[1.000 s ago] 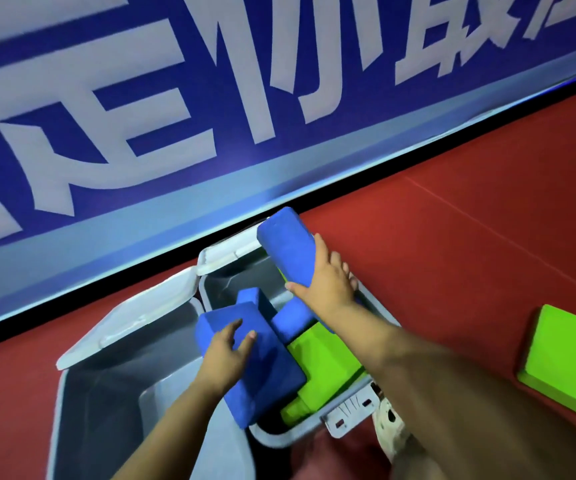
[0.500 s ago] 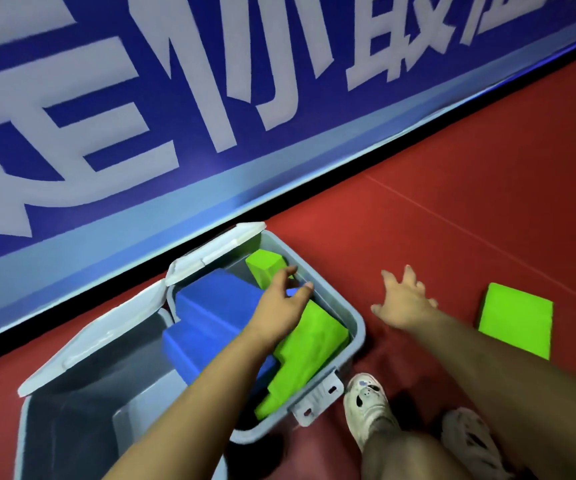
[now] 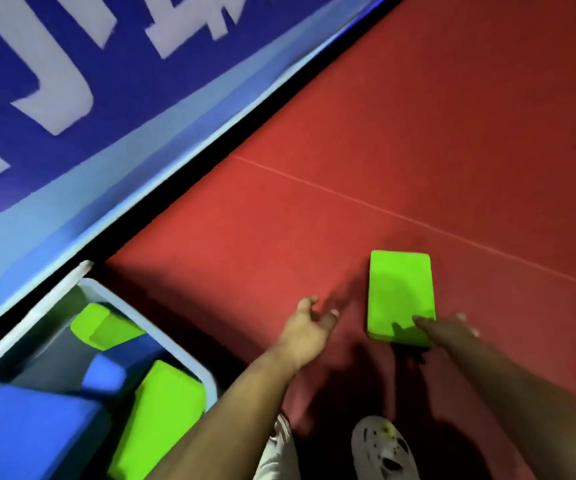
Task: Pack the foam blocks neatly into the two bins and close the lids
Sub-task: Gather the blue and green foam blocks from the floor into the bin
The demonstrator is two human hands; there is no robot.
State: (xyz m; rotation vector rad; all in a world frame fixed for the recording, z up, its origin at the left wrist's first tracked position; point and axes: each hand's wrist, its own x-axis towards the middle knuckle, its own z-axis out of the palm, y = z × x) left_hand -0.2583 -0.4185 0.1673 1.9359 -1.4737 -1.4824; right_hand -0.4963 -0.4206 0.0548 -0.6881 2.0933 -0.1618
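Right hand (image 3: 447, 329): fingers spread, tips over the near edge of the loose green block (image 3: 400, 296) — no grip visible.
Left hand (image 3: 309, 322): relaxed, empty, just left of that block.
Loose green block: flat on the red floor (image 3: 418, 133).
Bin (image 3: 189, 362): near left, lid up, blue and green blocks inside — untidy.
Remaining: stow block, neaten, close lids.

A bright green foam block (image 3: 400, 296) lies flat on the red floor at lower right of the frame. At lower left, a grey bin (image 3: 189, 355) stands open, holding blue blocks (image 3: 27, 420) and tilted green blocks (image 3: 162, 407) jumbled together.
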